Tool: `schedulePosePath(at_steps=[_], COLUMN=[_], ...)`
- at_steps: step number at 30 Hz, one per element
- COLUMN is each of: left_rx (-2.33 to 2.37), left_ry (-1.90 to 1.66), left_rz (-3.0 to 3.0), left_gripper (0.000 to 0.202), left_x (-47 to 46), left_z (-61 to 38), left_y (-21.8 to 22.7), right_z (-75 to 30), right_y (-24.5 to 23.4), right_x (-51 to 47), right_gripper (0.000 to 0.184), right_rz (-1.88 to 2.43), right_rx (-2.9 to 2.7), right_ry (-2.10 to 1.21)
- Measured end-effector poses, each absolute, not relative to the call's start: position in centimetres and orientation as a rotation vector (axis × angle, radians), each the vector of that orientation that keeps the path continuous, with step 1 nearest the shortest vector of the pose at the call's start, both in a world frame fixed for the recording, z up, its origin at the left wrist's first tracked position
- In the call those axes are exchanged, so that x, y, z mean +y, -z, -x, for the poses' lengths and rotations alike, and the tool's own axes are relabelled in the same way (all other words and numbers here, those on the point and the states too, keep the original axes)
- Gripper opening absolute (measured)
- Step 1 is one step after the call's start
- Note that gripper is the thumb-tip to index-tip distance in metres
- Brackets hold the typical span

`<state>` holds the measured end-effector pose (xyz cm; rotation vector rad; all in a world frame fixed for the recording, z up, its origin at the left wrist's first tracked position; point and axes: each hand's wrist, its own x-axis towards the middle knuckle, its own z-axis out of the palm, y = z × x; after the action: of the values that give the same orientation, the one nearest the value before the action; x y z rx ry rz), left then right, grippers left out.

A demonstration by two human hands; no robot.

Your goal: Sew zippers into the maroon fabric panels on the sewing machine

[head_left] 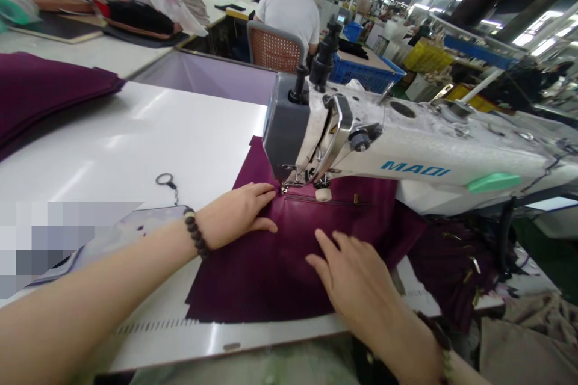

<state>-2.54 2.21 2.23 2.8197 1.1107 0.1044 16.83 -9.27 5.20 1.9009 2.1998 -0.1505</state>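
A maroon fabric panel point(271, 277) lies flat under the needle area of a white sewing machine point(361, 150). A zipper point(329, 198) with a small gold pull runs across it, to the right of the presser foot point(284, 190). Just left of the foot, my left hand point(244, 210) rests on the panel with fingers stretched forward and thumb apart. My right hand point(352, 271) is over the panel's right part, fingers spread, below the zipper. Nothing shows in either hand. Whether the right fingertips press the cloth, I cannot tell.
A stack of maroon panels point(49, 93) lies at the left. A key ring point(165, 180) is on the white table point(135, 132). Maroon pieces with gold zipper pulls point(456, 264) are heaped at the right. Beyond the machine, a person point(291, 12) sits on a chair near a blue crate point(365, 72).
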Motion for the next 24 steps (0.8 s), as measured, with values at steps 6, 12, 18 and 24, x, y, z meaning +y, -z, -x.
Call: schedulePosePath(at_steps=[6, 12, 18, 24], left_rx=[1.139, 1.246, 1.325, 1.298], left_ry=[-0.128, -0.054, -0.061, -0.112], left_rz=[-2.892, -2.869, -2.849, -2.837], left_gripper=[0.056, 0.072, 0.075, 0.075], left_x=[0.8, 0.6, 0.2, 0.2], left_z=[0.5, -0.2, -0.4, -0.2], left_y=[-1.6, -1.4, -1.0, -0.7], right_z=[-16.8, -18.0, -18.1, -17.3], right_y=[-2.3, -1.0, -1.8, -1.3], right_x=[-3.3, -2.5, -2.1, -2.1], right_gripper=[0.044, 0.042, 0.041, 0.039], right_rz=[-1.938, -1.819, -1.776, -1.889], right_rx=[2.590, 2.692, 2.705, 2.706], right_ry=[0.210, 0.436, 0.447, 0.462])
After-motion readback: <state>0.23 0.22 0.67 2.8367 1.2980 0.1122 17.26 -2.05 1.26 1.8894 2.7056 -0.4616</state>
